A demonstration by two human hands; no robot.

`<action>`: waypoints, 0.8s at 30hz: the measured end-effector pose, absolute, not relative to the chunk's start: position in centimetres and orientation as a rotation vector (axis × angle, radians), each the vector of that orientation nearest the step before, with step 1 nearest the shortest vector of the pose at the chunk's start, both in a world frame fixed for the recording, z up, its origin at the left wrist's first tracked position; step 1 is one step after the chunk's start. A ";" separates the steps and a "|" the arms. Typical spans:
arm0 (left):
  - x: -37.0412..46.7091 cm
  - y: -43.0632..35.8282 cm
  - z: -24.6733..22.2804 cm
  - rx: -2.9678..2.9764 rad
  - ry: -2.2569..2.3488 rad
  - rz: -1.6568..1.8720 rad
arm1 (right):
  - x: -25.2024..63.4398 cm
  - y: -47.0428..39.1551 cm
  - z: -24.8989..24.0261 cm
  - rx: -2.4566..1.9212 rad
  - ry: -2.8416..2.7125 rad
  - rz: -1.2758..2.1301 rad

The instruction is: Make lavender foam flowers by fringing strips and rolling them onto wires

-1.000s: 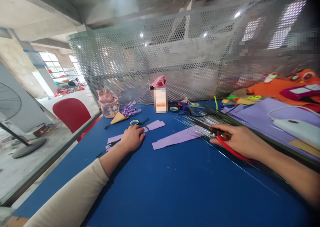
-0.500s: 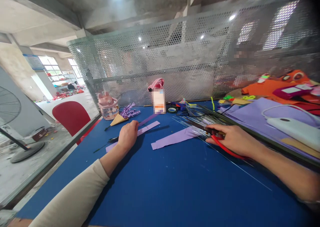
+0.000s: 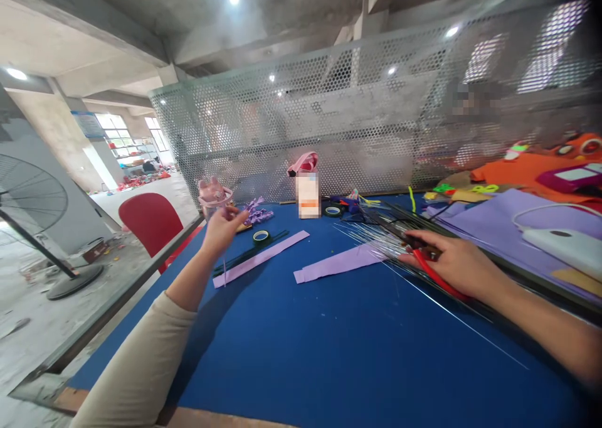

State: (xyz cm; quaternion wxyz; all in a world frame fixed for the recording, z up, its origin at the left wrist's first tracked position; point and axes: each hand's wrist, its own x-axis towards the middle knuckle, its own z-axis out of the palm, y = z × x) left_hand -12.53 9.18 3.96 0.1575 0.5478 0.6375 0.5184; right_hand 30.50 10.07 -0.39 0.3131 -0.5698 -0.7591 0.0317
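Observation:
My right hand [image 3: 446,262] is closed around red-handled scissors [image 3: 435,274], their dark blades over a bundle of thin clear and dark wires [image 3: 362,233]. My left hand [image 3: 221,230] is raised at the table's left side, in front of a pink animal-shaped cup [image 3: 212,192]. Its fingers look pinched on a narrow purple paper strip [image 3: 224,270], seen nearly edge-on as it hangs down. Beneath lie another purple strip [image 3: 263,257], dark green stems [image 3: 235,258] and a tape roll [image 3: 261,236]. A wider purple piece [image 3: 336,263] lies mid-table, its right end by the wires.
Purple sheets [image 3: 503,218] and a white corded device [image 3: 564,249] cover the right side, with orange pieces [image 3: 508,167] behind. A second tape roll [image 3: 333,210] and a purple fringed piece [image 3: 258,211] sit at the back. A perforated metal screen [image 3: 301,127] borders the table.
My left hand has lifted and moved left with the purple strip, which swung from pointing right to hanging down. The tape roll is uncovered. My right hand still holds the scissors; the view shifted slightly.

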 end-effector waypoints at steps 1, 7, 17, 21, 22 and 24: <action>-12.4 9.5 3.4 1.763 1.975 1.214 | 30.5 10.1 -0.5 -1.504 -2.007 0.096; -10.3 12.0 -0.6 2.239 2.276 0.262 | 30.8 10.3 -1.3 -1.522 -2.076 0.164; -11.2 13.4 -0.4 2.305 2.275 -0.002 | 31.0 10.3 -1.3 -1.557 -2.128 0.249; -10.7 13.2 -0.5 2.351 2.311 -0.041 | 31.1 10.3 -1.4 -1.563 -2.140 0.258; -10.5 13.1 -0.5 2.357 2.326 -0.042 | 31.1 10.3 -1.4 -1.556 -2.146 0.248; -10.4 12.9 -0.4 2.367 2.356 -0.022 | 31.1 10.3 -1.4 -1.528 -2.156 0.214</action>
